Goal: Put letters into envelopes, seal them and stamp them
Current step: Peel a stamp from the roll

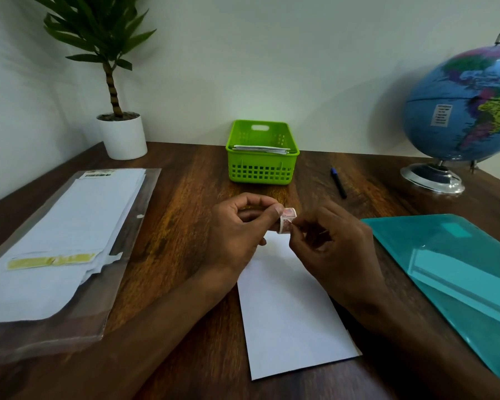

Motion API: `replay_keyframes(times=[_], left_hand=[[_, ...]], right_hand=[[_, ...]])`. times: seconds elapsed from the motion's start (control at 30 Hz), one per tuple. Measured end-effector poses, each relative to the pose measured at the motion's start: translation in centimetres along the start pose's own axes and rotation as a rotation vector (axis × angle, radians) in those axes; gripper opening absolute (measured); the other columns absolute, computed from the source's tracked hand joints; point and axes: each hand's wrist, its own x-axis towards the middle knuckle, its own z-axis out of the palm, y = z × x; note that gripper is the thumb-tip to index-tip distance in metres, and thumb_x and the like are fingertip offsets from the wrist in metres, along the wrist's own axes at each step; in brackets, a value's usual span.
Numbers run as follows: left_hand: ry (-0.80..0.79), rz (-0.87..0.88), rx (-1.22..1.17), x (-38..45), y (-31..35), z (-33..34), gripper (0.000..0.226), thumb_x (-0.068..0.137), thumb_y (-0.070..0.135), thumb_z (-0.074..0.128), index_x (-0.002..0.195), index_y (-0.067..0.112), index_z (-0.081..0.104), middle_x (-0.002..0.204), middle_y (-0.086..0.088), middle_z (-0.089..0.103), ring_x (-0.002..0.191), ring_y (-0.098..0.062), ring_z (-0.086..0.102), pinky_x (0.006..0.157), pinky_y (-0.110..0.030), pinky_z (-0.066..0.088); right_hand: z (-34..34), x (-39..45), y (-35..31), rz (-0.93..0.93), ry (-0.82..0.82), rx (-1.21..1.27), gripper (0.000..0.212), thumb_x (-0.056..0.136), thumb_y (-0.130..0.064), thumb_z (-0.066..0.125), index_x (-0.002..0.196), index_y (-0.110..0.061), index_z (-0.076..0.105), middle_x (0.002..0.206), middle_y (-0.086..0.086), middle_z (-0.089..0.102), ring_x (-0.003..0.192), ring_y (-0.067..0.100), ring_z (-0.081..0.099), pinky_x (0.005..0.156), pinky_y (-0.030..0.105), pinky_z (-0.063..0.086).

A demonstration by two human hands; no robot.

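Stamp roll (288,220): pinched by left hand (237,226)
Right hand (334,241): fingertips picking its edge
Envelope (292,307): near centre, unstamped
Next: peel one stamp free

Wood-grain table (185,197), slightly glossy. Matt white paper envelope (289,313). Glossy clear plastic sleeve (122,284) over envelopes. Green plastic basket (261,168). Glossy teal plastic folder (459,269). Shiny metal globe base (433,177).

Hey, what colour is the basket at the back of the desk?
Bright lime green, with a grid of holes in its wall. The basket shows clearly in the head view.
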Motion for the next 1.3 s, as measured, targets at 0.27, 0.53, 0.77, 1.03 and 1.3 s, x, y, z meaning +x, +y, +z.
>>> replay_keyframes(times=[0.27,0.53,0.77,1.03,1.3], left_hand=[[-0.011,-0.021,-0.004,0.0,0.2,-0.1,0.015,0.087,0.017,0.077,0.100,0.011,0.075,0.091,-0.002,0.079,0.080,-0.015,0.077,0.052,-0.024,0.055],[-0.019,-0.061,-0.012,0.1,0.2,-0.3,0.016,0.087,0.018,0.078,0.100,0.011,0.075,0.092,-0.001,0.079,0.080,-0.014,0.077,0.051,-0.022,0.054],[-0.023,-0.087,-0.042,0.3,0.2,-0.5,0.015,0.086,0.018,0.079,0.099,0.011,0.075,0.090,-0.003,0.080,0.078,-0.017,0.078,0.049,-0.020,0.051],[-0.031,-0.179,-0.065,0.5,0.3,-0.8,0.015,0.084,0.021,0.080,0.097,0.014,0.076,0.094,-0.003,0.080,0.082,-0.018,0.078,0.048,-0.020,0.049],[-0.121,-0.222,-0.043,0.6,1.2,-0.7,0.013,0.093,0.028,0.070,0.102,0.021,0.077,0.094,0.003,0.079,0.082,-0.010,0.076,0.052,-0.016,0.050]], right_hand=[[0.1,0.0,0.1,-0.021,0.007,0.001,0.011,0.085,-0.011,0.083,0.094,-0.010,0.076,0.087,-0.001,0.068,0.068,0.012,0.063,0.057,0.035,0.057],[0.0,0.0,0.0,-0.058,-0.010,-0.005,0.012,0.083,-0.009,0.084,0.093,-0.010,0.076,0.087,-0.001,0.069,0.067,0.013,0.062,0.057,0.034,0.058],[0.1,0.0,-0.1,-0.062,0.006,-0.001,0.013,0.084,-0.008,0.084,0.094,-0.010,0.077,0.090,-0.001,0.069,0.068,0.013,0.063,0.057,0.033,0.058],[0.0,0.0,-0.3,-0.077,0.007,0.008,0.014,0.081,-0.004,0.085,0.092,-0.007,0.076,0.088,0.001,0.070,0.067,0.012,0.063,0.059,0.027,0.058],[0.2,0.4,0.0,0.055,0.050,0.132,0.014,0.084,-0.008,0.082,0.096,-0.008,0.075,0.104,0.002,0.068,0.086,0.013,0.068,0.072,0.020,0.060]])
